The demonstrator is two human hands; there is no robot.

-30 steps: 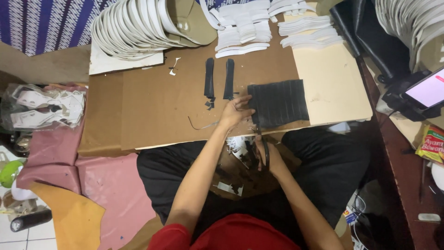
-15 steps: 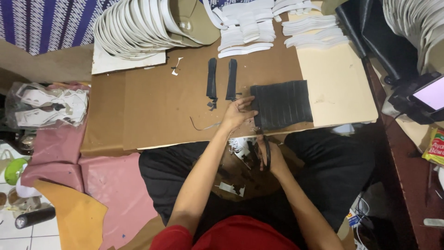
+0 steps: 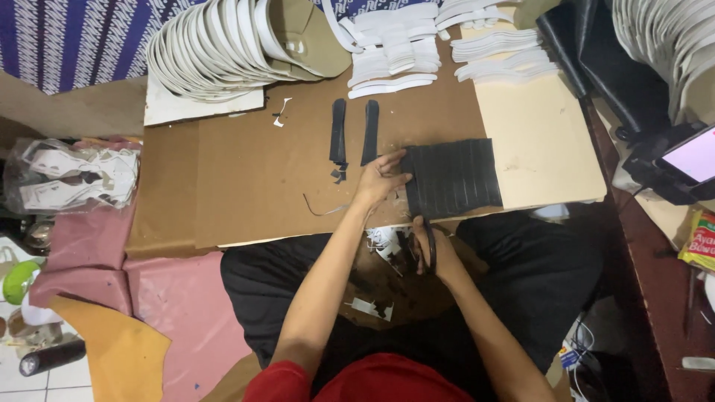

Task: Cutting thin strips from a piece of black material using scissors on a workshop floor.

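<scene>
Nearest me, my right hand [image 3: 436, 249] is closed around dark scissors [image 3: 430, 240], just below the near edge of the black sheet [image 3: 453, 177], over my lap. My left hand [image 3: 383, 173] lies fingers spread, pressing the left edge of that sheet flat on the brown cardboard surface [image 3: 246, 171]. The sheet looks matte, ribbed into parallel bands, roughly rectangular. If my left hand shifts, I judge the cut could wander off a band, or the blades could nick my fingers. Left of the sheet lie two narrow black strips [image 3: 352, 132], rounded at the far ends. Beyond the sheet sit flat white cutouts [image 3: 395, 52] and a fanned stack of white soles [image 3: 223, 48], smooth and curved.
</scene>
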